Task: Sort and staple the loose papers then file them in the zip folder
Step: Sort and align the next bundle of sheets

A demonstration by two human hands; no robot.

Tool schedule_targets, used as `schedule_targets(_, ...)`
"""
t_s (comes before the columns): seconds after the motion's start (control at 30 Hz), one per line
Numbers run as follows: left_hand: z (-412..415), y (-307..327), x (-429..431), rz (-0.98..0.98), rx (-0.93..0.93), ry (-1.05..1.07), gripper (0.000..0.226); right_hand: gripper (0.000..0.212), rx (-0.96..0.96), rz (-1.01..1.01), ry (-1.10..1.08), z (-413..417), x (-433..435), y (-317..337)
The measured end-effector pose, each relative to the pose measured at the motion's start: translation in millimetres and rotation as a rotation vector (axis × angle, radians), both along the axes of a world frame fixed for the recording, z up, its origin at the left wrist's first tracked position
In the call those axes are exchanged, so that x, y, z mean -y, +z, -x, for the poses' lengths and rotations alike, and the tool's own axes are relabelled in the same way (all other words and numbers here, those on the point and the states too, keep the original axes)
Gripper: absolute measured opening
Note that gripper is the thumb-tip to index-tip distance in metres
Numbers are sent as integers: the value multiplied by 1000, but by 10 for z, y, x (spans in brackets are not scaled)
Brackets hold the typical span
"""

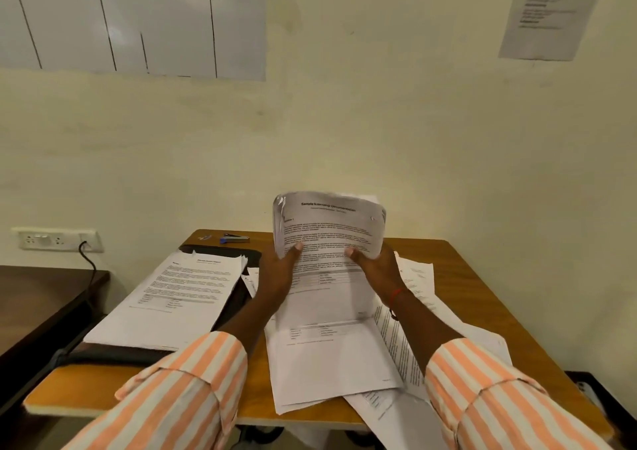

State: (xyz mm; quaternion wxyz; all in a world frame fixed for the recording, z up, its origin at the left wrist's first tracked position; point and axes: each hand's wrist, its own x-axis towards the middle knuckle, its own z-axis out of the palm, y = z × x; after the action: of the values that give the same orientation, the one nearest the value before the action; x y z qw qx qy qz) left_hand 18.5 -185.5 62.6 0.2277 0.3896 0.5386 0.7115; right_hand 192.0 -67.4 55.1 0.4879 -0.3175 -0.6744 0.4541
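I hold a bundle of printed papers (327, 239) upright above the table's middle, its top edge curling toward me. My left hand (277, 272) grips the bundle's left side and my right hand (375, 268) grips its right side, thumbs on the front page. Loose sheets (331, 360) lie flat under the bundle and spread to the right (418, 280). A second stack of papers (172, 298) rests on a black zip folder (238, 255) at the left. A blue and grey stapler (234, 239) lies at the table's far edge.
The wooden table (482, 294) stands against a cream wall. A dark desk (41, 298) sits to the left, below a wall socket (57, 240) with a black cable. A small clip-like item (204, 237) lies beside the stapler.
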Motion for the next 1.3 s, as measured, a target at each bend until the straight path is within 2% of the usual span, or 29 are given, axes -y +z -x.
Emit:
schedule_targets(0.13, 32, -83, 0, 13, 57, -36, 14, 36, -26, -5, -9, 3, 3, 18)
schedule_targets(0.23, 61, -278, 14, 35, 83, -101, 52, 37, -74, 124, 35, 12, 37, -163)
schedule_targets(0.3, 66, -333, 31, 43, 138, -121, 61, 38, -93, 191, 55, 3, 35, -249)
schedule_targets(0.5, 16, -218, -30, 33, 177, -91, 27, 41, -157, 230, 96, -31, 23, -93)
schedule_targets(0.7, 14, -534, 35, 167, 95, -164, 25, 33, -94, 265, 60, -14, 135, -434)
schedule_targets(0.9, 10, -516, 90, 211, 68, -190, 13, 33, -64, 220, 69, -18, 152, -408)
schedule_targets(1.07, 124, -56, 50, 84, -80, -116, 9, 34, -52, 154, 57, -47, 100, -238)
schedule_targets(1.2, 296, 607, -134, -89, -152, 12, 14, 37, -36, 122, 67, -57, 108, -187)
schedule_targets(1.3, 333, 836, -212, -162, -208, 64, 24, 36, -32, 122, 64, -28, 129, -229)
